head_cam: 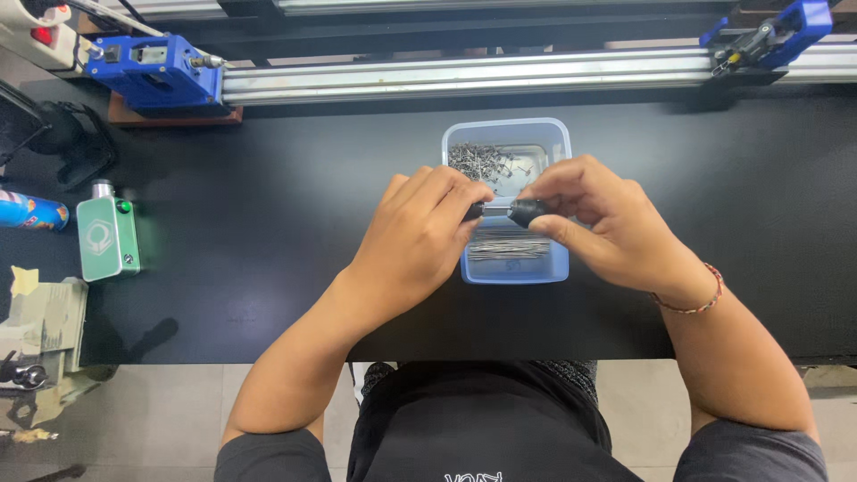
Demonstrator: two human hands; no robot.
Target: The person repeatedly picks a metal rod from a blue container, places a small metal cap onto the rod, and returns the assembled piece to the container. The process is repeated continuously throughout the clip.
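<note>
Hands over blue tray (558,268) with thin metal pins (509,247). Left hand (420,236) pinching one end of small black part (520,211), right hand (607,223) gripping other end, just between both. Green box (107,236) well apart, far beyond left hand.

I am sitting at a workshop assembly bench: a black worktop (268,223), an aluminium rail (464,76) with blue fixtures (156,70) running across the back, and a clear tray (558,143) of small metal pins lying before me.
</note>
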